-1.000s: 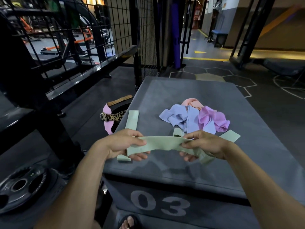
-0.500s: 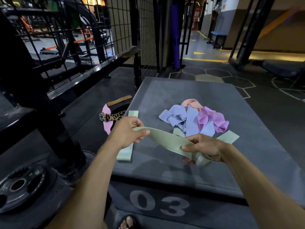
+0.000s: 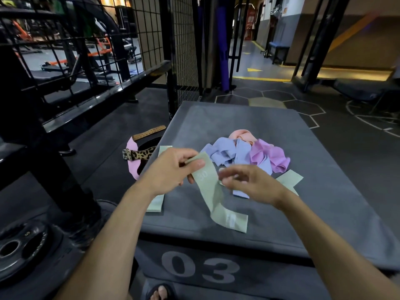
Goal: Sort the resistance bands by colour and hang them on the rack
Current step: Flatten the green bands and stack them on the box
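Head view, left to right: off the box's left edge beyond the left hand, a leopard-print belt [image 3: 141, 155] on the floor; under the left wrist, a flat green band [image 3: 156, 203] close to that edge, probably the start of a green group. Left hand [image 3: 171, 169] pinching the top end of a pale green band [image 3: 213, 195], its tail draped toward the near edge of the grey box [image 3: 324, 213]; right hand [image 3: 249, 182] just beside, fingers loose, blurred, apparently empty. Beyond the right hand, the unsorted heap [image 3: 246, 151] of lilac, pink and peach bands; bare padding farther right, room for more colour groups.
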Motion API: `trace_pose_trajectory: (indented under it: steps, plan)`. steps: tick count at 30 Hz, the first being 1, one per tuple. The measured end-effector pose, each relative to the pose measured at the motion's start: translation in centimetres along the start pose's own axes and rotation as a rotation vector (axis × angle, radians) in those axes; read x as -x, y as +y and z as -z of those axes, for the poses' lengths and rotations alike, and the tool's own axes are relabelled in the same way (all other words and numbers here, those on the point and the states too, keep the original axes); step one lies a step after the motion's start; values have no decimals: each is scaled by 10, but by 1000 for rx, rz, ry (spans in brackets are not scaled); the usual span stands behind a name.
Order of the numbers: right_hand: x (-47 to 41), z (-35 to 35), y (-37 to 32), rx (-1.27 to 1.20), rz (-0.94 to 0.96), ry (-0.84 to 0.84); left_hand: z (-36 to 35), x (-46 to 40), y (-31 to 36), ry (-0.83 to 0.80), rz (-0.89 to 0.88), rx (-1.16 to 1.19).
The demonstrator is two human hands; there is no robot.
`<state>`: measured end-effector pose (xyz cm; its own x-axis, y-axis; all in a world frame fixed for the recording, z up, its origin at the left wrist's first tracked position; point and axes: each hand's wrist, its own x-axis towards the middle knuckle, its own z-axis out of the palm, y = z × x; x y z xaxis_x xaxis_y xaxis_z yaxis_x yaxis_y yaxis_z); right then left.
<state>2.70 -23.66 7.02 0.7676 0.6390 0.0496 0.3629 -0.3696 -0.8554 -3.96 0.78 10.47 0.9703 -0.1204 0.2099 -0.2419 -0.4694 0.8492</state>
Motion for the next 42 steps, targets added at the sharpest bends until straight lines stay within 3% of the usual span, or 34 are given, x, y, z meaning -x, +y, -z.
trace_pose_trajectory:
  steps: [3, 8, 14, 21, 27, 33, 38, 42]
  plan:
    - [-6, -7, -30, -240, 186, 168, -7, -3, 7, -36, -91, -35]
    - [-16, -15, -42, -181, 292, 355, -12, -8, 7, 7, -135, 74]
    - [-17, -13, -61, -80, 388, 418, -13, -8, 4, 133, -157, 199]
    - [-23, -3, -111, -254, 445, 489, -25, 7, -21, -111, 50, 277]
    - [-34, 9, -151, -295, 437, 559, -19, 27, -39, -146, 177, 258]
    - [-74, 10, -157, -325, 274, 640, 5, 43, -47, -59, 224, 429]
    - [-125, -2, -132, -510, 27, 639, 27, 55, -59, -28, 310, 429]
    - [-165, -16, -107, -451, -75, 611, 40, 57, -78, -4, 422, 470]
